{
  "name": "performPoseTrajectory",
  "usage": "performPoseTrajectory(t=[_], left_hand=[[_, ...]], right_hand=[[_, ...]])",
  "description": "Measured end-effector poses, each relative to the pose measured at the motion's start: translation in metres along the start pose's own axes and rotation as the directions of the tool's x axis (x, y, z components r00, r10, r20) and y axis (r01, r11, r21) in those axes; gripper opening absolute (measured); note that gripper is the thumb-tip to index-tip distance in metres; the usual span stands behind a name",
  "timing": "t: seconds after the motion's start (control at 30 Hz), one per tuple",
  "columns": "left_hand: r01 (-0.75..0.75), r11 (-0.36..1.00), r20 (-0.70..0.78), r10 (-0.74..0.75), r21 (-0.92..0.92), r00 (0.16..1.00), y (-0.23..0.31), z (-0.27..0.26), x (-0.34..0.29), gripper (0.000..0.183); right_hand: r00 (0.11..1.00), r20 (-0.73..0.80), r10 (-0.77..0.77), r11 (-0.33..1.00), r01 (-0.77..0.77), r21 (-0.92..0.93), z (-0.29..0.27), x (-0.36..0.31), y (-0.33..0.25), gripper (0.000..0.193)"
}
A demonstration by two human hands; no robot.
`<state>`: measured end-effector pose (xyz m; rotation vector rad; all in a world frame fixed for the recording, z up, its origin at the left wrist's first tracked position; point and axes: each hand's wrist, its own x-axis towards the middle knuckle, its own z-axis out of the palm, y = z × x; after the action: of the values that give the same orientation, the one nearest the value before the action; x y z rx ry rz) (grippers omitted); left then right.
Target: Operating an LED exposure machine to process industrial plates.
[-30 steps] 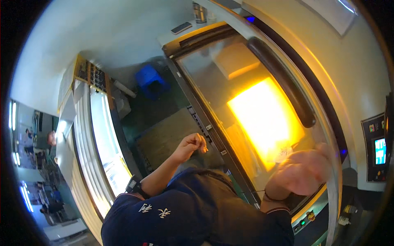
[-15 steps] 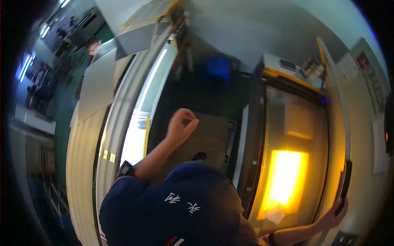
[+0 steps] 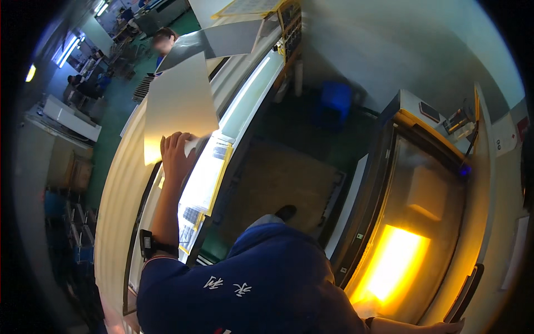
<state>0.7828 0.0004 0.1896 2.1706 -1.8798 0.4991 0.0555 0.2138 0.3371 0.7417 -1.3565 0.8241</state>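
Reaches with the left hand [image 3: 177, 160] to the lower edge of a pale metallic-looking panel [image 3: 181, 106], left of centre in the upper half of the frame. Rests bent fingers against that edge, with the underside of the grip hidden; cannot tell whether pinching the panel or only touching it. Has the panel lying aslant over a ribbed cream cover [image 3: 119, 211], just beside a brightly lit table [image 3: 250, 100] running diagonally through the left centre. On that table, further down, shows a yellow-edged sheet [image 3: 207, 181] with dark patterned patches; above the panel, a second grey panel [image 3: 236, 40].

Extends the right hand [image 3: 448, 328] into the lower right corner of the frame, at the lower end of a black handle [image 3: 466, 295]. Partly cut off there; cannot tell whether wrapped around the handle or merely alongside. Nearby, at lower right, displays a machine window [image 3: 434, 278] with a glaring yellow patch.

Judging from the layout, seems early in handling the panel: done, a reach as far as its lower edge; not yet done, any lifting clear of the cover. Cannot judge from this view how much remains beyond that, nor how far along at the machine.
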Motion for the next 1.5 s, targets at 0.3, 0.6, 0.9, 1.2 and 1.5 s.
performPoseTrajectory(t=[0.3,0.6,0.9,1.2,1.5], left_hand=[[-0.203,0.973,-0.391,0.146,-0.107,0.909,0.02,-0.087,-0.015,0.042],[-0.845,0.103,-0.598,0.662,-0.524,0.452,0.344,-0.012,0.032,0.022],[-0.725,-0.544,-0.656,0.736,-0.422,-0.17,0.699,0.143,-0.037,0.048],[-0.601,-0.658,-0.32,0.749,-0.452,-0.58,0.837,0.225,-0.07,0.052],[-0.236,-0.195,0.046,0.671,-0.952,-0.74,0.826,0.219,-0.07,0.049]], right_hand=[[0.979,0.193,0.064,0.989,-0.036,-0.144,-0.029,-0.02,0.041,0.041],[0.957,0.29,0.0,0.979,-0.059,0.194,-0.027,-0.007,0.004,0.04],[0.88,0.475,-0.013,0.997,-0.023,0.07,-0.044,-0.006,0.011,0.042],[0.829,0.533,0.166,0.915,0.072,-0.398,-0.073,0.0,-0.023,0.054],[0.506,0.522,0.686,0.598,0.016,-0.801,-0.055,-0.057,-0.136,0.038]])
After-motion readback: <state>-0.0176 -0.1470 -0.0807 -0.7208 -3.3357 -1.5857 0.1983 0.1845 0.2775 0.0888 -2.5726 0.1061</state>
